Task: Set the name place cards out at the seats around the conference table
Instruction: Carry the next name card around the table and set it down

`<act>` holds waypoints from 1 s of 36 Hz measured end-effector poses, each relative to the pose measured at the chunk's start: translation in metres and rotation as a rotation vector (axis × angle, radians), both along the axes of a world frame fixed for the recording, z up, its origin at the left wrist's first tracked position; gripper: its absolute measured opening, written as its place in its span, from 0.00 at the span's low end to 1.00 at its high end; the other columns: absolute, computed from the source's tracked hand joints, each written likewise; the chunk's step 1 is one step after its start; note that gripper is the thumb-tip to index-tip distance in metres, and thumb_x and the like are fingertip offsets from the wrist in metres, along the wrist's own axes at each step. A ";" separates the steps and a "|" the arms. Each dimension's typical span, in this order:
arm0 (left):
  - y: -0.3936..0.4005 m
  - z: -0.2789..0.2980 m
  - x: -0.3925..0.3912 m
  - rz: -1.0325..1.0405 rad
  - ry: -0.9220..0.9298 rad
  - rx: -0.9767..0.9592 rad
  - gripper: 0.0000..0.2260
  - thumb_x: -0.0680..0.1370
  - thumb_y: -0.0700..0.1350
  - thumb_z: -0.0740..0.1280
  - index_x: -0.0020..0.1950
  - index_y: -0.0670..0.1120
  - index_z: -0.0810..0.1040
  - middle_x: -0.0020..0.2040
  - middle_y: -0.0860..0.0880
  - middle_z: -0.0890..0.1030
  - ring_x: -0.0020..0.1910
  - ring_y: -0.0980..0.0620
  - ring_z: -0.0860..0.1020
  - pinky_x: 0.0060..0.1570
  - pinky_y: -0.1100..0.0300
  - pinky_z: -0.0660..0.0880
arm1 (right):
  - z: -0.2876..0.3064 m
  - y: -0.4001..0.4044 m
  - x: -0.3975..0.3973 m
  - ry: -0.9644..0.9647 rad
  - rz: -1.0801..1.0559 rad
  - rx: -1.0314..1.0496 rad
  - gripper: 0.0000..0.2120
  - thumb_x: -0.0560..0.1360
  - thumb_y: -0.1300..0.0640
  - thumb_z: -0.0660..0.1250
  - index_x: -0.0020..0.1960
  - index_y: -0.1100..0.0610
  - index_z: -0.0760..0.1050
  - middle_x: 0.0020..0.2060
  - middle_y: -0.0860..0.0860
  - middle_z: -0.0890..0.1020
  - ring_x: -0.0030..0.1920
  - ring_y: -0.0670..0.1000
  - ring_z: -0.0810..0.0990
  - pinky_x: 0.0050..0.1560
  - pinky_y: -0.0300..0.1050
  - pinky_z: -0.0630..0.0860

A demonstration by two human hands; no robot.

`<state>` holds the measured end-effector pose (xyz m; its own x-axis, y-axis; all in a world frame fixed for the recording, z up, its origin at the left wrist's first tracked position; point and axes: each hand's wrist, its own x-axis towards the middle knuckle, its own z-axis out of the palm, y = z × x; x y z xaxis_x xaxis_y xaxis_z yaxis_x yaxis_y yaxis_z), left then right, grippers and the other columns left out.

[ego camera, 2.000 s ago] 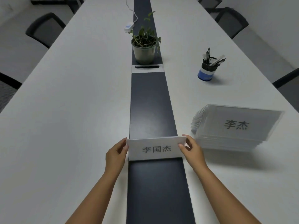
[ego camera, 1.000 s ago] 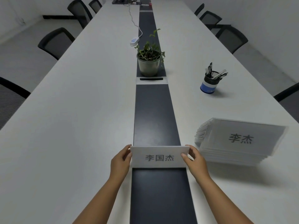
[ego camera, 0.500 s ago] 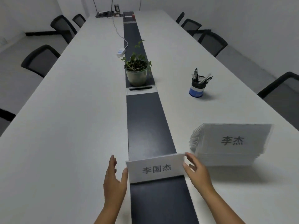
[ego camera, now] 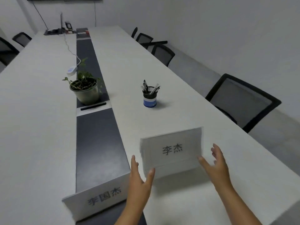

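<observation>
Two bare hands flank a stack of clear acrylic name place cards [ego camera: 172, 151] lying on the white half of the long conference table [ego camera: 40, 127], right of its dark centre strip [ego camera: 97, 143]. The left hand [ego camera: 139, 181] is at the stack's near left corner, fingers straight and together, thumb spread; whether the thumb tip touches the card edge I cannot tell. The right hand [ego camera: 215, 161] hovers just beside the stack's right edge, fingers spread and relaxed, holding nothing. Neither hand has hold of anything.

One white tent-style place card printed with three black characters [ego camera: 97, 198] stands on the near end of the centre strip, just left of the left forearm, released.

The step in hand looks like picking up the stack, or its top card. To do it well, I would close both hands on the short side edges together, thumbs on top and fingers under, so the slick sheets stay squared and do not fan out. Lifting straight up before turning would keep the bundle from knocking the standing card close by. A black mesh pen cup with a blue band [ego camera: 150, 98] and a potted green plant [ego camera: 85, 90] sit farther up the table, well apart from the hands. Black mesh chairs [ego camera: 240, 101] line the right side, the likely next seats.
</observation>
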<state>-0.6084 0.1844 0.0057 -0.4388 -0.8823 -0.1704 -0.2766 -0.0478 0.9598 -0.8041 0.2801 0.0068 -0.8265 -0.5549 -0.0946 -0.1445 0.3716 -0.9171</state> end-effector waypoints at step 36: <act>0.165 -0.007 -0.306 -0.379 0.027 0.047 0.35 0.59 0.59 0.68 0.66 0.57 0.67 0.58 0.57 0.79 0.54 0.63 0.78 0.51 0.66 0.77 | -0.003 0.274 -0.236 -0.301 -0.300 -0.185 0.33 0.41 0.43 0.78 0.44 0.49 0.76 0.39 0.42 0.85 0.38 0.41 0.82 0.34 0.31 0.77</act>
<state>-0.9141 0.3496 -0.0014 -0.7373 -0.6480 -0.1909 -0.2580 0.0090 0.9661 -1.0401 0.5545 0.0040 -0.9039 -0.3261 -0.2770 0.2273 0.1825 -0.9566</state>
